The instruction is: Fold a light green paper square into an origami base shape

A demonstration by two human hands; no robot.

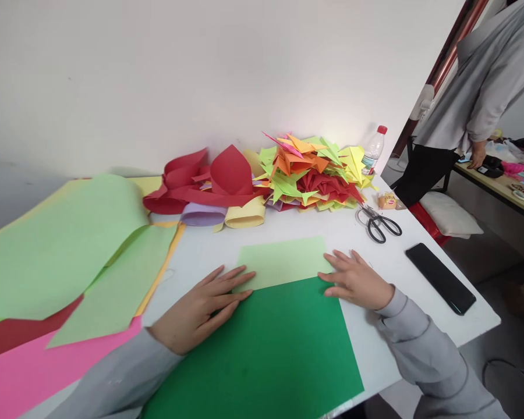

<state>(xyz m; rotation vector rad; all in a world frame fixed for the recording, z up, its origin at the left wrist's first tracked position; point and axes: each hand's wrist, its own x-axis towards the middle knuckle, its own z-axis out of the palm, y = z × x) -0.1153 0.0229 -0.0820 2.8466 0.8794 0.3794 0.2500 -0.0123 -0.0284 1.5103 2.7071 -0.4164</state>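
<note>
A dark green paper sheet [271, 349] lies flat in front of me, reaching toward the table's near edge. At its far end is a light green paper strip [283, 259], its near edge lined up against the dark green. Fingers stretched out, my left hand [205, 305] rests on the left end of the strip and the dark green sheet. My right hand [353, 276] lies at the strip's right end, fingers spread and touching the paper's edge. Neither hand grips anything. Whether the strip lies over or under the dark sheet I cannot tell.
Large coloured sheets [61, 250] cover the left side. Along the wall lie red curled paper pieces [231, 171] and a pile of folded paper shapes [310, 174]. Black-handled scissors [379, 224], a phone [441, 278], a snack packet [387, 201] and a bottle [374, 151] are at right. A person [475, 87] stands beyond.
</note>
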